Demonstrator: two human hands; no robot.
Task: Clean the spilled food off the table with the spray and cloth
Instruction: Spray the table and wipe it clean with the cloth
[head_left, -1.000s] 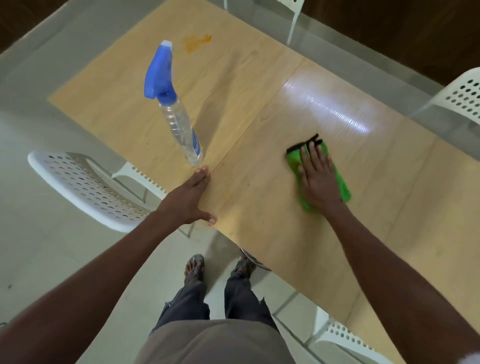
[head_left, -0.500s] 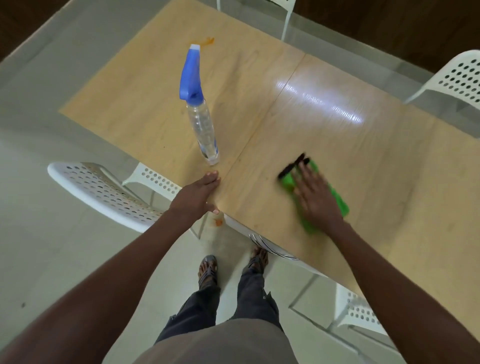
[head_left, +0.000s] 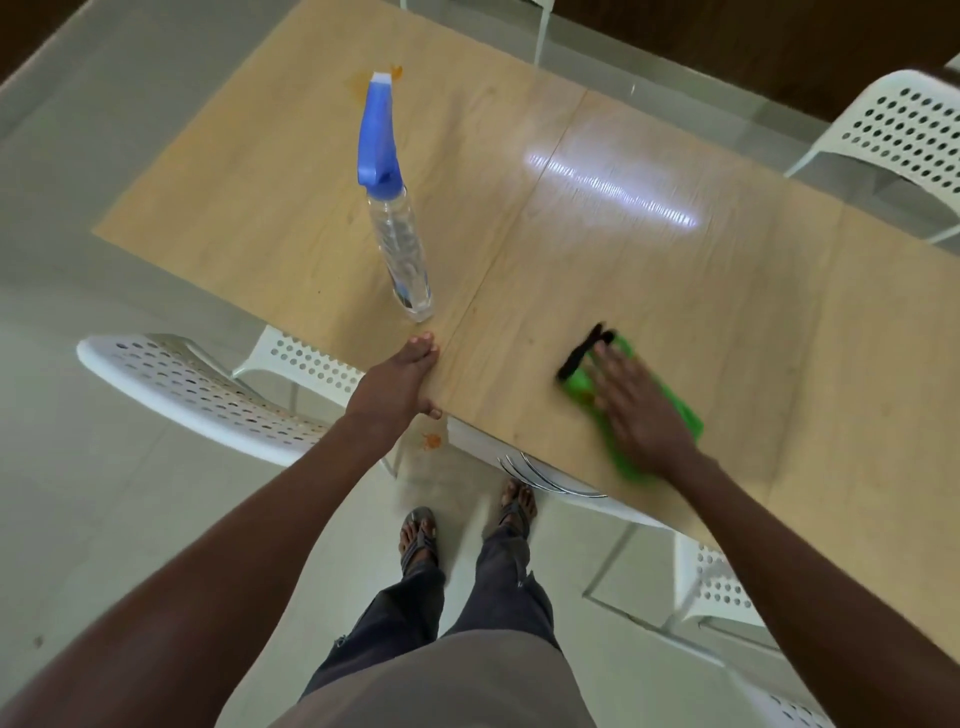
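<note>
A green cloth (head_left: 685, 418) with a black edge lies flat on the wooden table (head_left: 649, 291) near its front edge. My right hand (head_left: 636, 410) presses on the cloth with straight fingers. My left hand (head_left: 397, 382) rests on the table's front edge, fingers flat on top and thumb under the rim. A clear spray bottle (head_left: 397, 244) with a blue trigger head stands upright just beyond my left hand. An orange food stain (head_left: 363, 83) sits on the far left of the table, partly hidden behind the bottle's head.
A white perforated chair (head_left: 197, 389) stands at the left, tucked under the table edge. Another white chair (head_left: 904, 130) stands at the far right, and a third (head_left: 722, 582) below the table at right. An orange spot (head_left: 431, 440) lies on the floor by the edge.
My right hand has slid the green cloth toward the front edge of the table. The left hand stays on the edge. The view has shifted back, showing more floor.
</note>
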